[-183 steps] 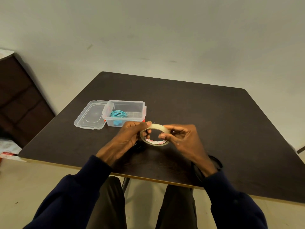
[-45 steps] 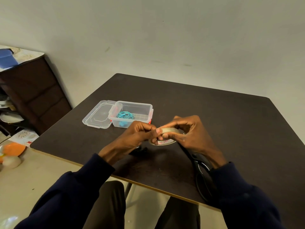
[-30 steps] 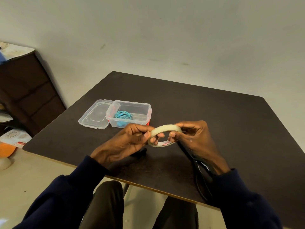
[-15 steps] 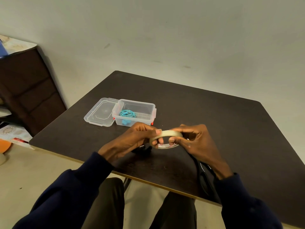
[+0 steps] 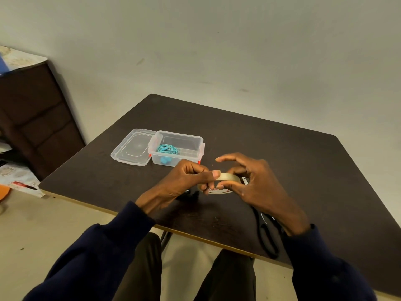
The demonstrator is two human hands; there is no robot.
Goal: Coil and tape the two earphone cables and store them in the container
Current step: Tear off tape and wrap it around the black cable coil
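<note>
Tape roll (image 5: 226,177) pinched by left hand (image 5: 184,180) & right hand (image 5: 252,185), over table's (image 5: 282,153) near edge.
Prob. light, stiff, slick; best held at rim while end is picked. Teal cable (image 5: 167,149) is stored in container (image 5: 181,134).

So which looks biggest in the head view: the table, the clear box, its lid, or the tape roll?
1. table
2. clear box and lid, about alike
3. tape roll, smallest even though it is nearest the camera
</note>
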